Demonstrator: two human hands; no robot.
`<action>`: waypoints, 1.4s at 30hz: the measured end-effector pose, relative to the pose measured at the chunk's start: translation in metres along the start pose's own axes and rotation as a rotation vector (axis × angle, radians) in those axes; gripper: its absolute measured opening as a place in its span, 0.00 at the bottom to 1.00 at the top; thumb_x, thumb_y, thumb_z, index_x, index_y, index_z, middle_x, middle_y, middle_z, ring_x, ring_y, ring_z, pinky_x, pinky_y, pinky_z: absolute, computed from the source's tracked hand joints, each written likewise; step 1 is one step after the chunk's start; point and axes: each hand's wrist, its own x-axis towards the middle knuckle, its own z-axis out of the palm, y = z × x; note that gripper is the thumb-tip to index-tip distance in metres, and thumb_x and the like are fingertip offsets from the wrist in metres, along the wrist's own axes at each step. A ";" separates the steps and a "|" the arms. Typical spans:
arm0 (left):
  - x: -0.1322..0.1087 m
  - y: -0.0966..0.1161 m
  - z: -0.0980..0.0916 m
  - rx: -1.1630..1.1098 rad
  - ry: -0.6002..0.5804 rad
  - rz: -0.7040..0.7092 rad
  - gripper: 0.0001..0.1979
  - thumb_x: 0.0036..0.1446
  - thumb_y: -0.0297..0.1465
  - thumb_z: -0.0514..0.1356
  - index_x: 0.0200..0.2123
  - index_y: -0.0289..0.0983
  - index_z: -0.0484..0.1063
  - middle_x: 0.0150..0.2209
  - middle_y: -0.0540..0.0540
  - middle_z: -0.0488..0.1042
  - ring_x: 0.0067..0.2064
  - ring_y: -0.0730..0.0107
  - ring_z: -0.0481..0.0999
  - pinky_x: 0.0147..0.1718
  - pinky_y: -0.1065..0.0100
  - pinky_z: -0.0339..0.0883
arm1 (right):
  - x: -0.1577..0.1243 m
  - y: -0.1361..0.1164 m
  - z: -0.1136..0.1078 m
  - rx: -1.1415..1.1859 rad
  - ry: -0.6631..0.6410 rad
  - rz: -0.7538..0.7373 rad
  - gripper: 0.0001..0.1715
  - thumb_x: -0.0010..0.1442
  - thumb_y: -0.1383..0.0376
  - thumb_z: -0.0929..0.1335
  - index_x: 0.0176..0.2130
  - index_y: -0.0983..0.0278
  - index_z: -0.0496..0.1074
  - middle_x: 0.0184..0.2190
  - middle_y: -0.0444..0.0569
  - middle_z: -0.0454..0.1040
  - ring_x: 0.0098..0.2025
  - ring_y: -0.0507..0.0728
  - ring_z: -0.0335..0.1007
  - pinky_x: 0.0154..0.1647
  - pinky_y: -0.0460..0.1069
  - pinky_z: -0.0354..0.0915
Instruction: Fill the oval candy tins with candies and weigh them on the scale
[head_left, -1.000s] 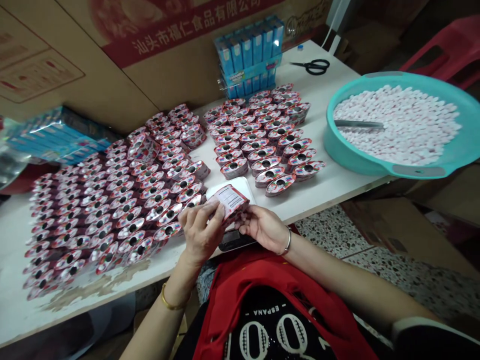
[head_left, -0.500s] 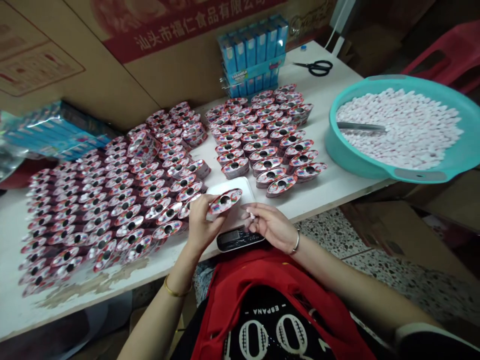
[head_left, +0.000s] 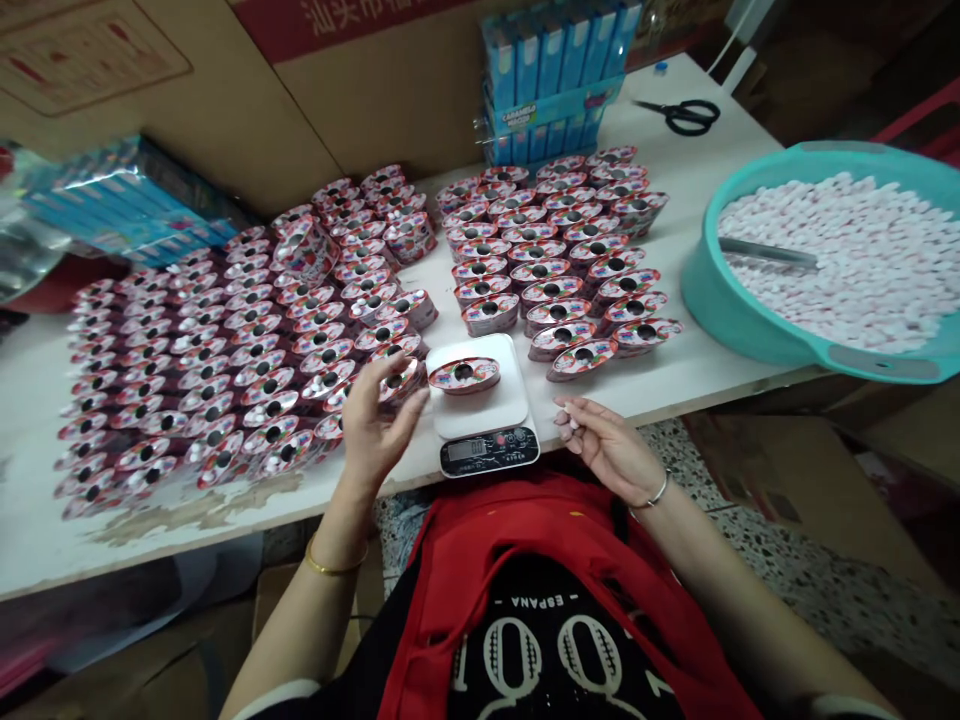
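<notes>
A small oval-topped candy box (head_left: 484,376), red and white with a dark round hole in its top, stands on the white platform of a digital scale (head_left: 504,408). My left hand (head_left: 377,420) is just left of the scale, thumb and fingers apart, with nothing in it. Beyond its fingers, more boxes (head_left: 330,355) of the same kind stand in rows. My right hand (head_left: 611,448) hovers by the table's front edge, right of the scale, its fingertips pinched around a few small white candies (head_left: 574,424).
A turquoise basin (head_left: 750,335) full of white candies (head_left: 862,260) with a metal tool (head_left: 769,252) stands at the right. Further boxes (head_left: 551,290) fill the middle. Scissors (head_left: 688,116) and blue packs (head_left: 555,85) lie behind, with another blue pack (head_left: 135,205) at left.
My left hand has set the box down on the scale, let go and drawn back to the left. My right hand has moved slightly away from the scale, still pinching candies. The view has shifted.
</notes>
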 end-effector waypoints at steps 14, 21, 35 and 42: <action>-0.014 -0.013 -0.019 0.125 0.154 -0.098 0.10 0.60 0.35 0.58 0.42 0.37 0.72 0.38 0.45 0.75 0.41 0.68 0.73 0.43 0.64 0.67 | -0.010 -0.001 0.010 -0.128 -0.016 -0.047 0.15 0.49 0.63 0.75 0.38 0.65 0.74 0.28 0.43 0.71 0.25 0.46 0.63 0.21 0.42 0.57; -0.014 -0.017 -0.019 0.129 0.112 -0.046 0.09 0.60 0.34 0.57 0.43 0.38 0.72 0.38 0.45 0.75 0.42 0.67 0.73 0.44 0.63 0.66 | -0.010 -0.005 0.027 -0.149 -0.045 -0.040 0.16 0.49 0.63 0.75 0.38 0.66 0.74 0.27 0.43 0.71 0.24 0.45 0.62 0.19 0.40 0.55; 0.130 0.036 0.057 0.101 -0.256 0.444 0.19 0.59 0.35 0.57 0.53 0.40 0.64 0.47 0.41 0.73 0.47 0.59 0.73 0.44 0.61 0.67 | 0.025 0.000 0.006 -0.035 -0.025 -0.203 0.24 0.46 0.50 0.76 0.32 0.67 0.72 0.23 0.43 0.70 0.18 0.44 0.60 0.13 0.39 0.49; 0.257 0.121 0.202 -0.098 -0.238 0.259 0.14 0.57 0.35 0.60 0.46 0.35 0.68 0.43 0.42 0.74 0.44 0.63 0.73 0.43 0.64 0.66 | 0.044 0.001 -0.033 0.057 0.069 -0.194 0.34 0.34 0.44 0.77 0.30 0.67 0.71 0.20 0.42 0.69 0.15 0.45 0.58 0.10 0.40 0.43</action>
